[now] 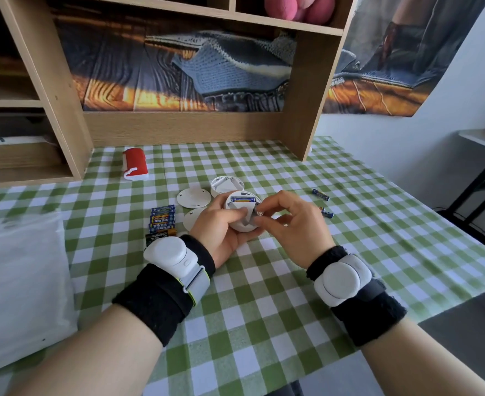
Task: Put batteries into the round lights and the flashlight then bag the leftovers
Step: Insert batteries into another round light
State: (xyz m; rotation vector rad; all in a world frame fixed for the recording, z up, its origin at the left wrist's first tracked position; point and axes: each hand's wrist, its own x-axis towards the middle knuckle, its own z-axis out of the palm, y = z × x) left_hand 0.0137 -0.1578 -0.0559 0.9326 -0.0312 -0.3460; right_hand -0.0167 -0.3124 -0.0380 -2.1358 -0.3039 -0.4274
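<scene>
My left hand [221, 227] grips a white round light [242, 210], held back-side up above the green checked cloth, with one blue battery [242, 199] seated in its open compartment. My right hand [288, 224] pinches a second battery [260, 213] at the light's right edge. A second open round light [226, 185] lies just behind. Two white round covers [193, 197] [193, 218] lie to the left. A pack of blue batteries [162, 220] sits beside my left wrist. Loose batteries [320, 194] [326, 212] lie to the right. The red and white flashlight [135, 164] lies far left.
A white plastic bag [21, 281] covers the table's left side. A wooden shelf unit [178, 127] stands along the back of the table. The table's right edge [464, 270] drops off toward the floor, with a dark-legged side table beyond.
</scene>
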